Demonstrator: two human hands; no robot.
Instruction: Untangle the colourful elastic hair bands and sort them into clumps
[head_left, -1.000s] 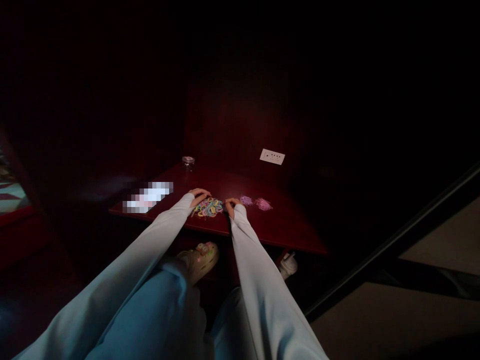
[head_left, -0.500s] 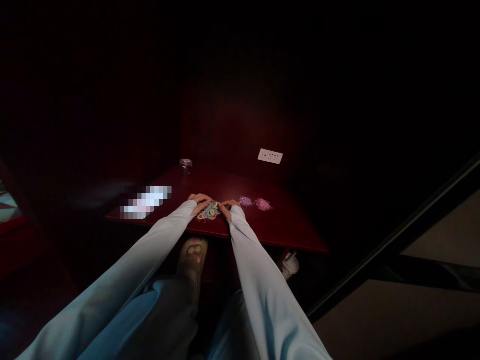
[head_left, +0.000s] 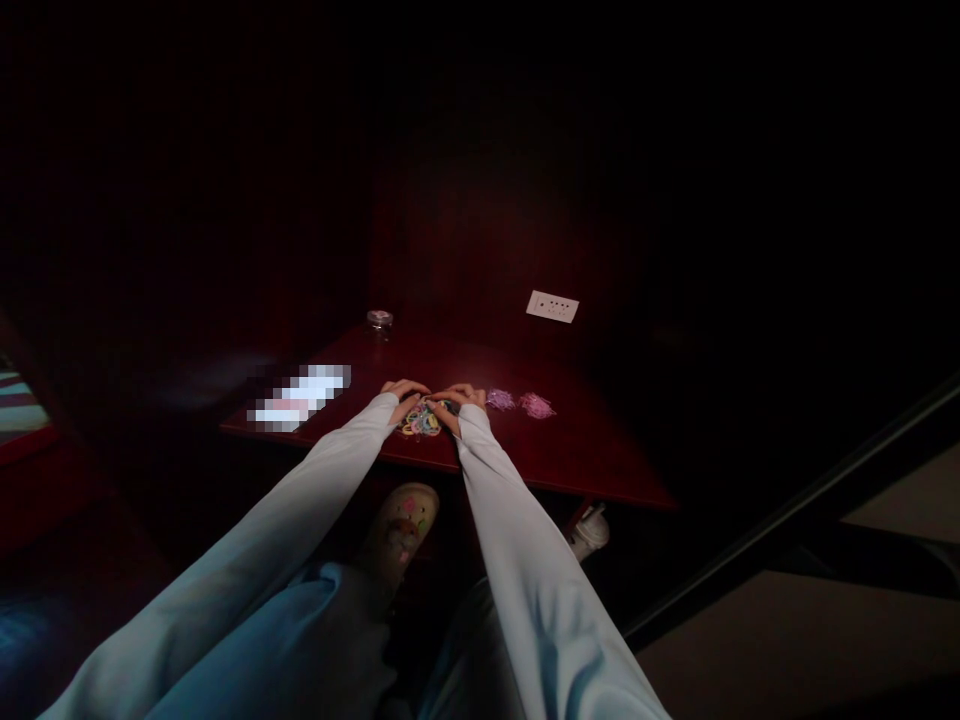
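A pile of small coloured hair ties (head_left: pixel 422 422), mostly yellow, blue and pink, lies near the front edge of the dark red table. My left hand (head_left: pixel 403 395) is at its far left side, fingers bent inward and thumb close beneath them. From the right, my right hand (head_left: pixel 459 398) curls over the pile, and the fingertips of both hands nearly meet. What lies between the fingertips is too small to make out. Just right of my right hand are a purple heap of thin bands (head_left: pixel 500 400) and a pink heap (head_left: pixel 537 405).
A clear jar with a lid (head_left: pixel 380 322) stands at the back left of the table (head_left: pixel 570 455). A bright, pixelated flat object (head_left: pixel 300 398) lies at the left edge. On the back wall is a white socket panel (head_left: pixel 553 306). My shoe (head_left: pixel 405 525) shows below the table.
My right hand has moved left over the pile, bringing its fingers closer to my left hand. The view has shifted slightly, and the shoe under the table has turned.
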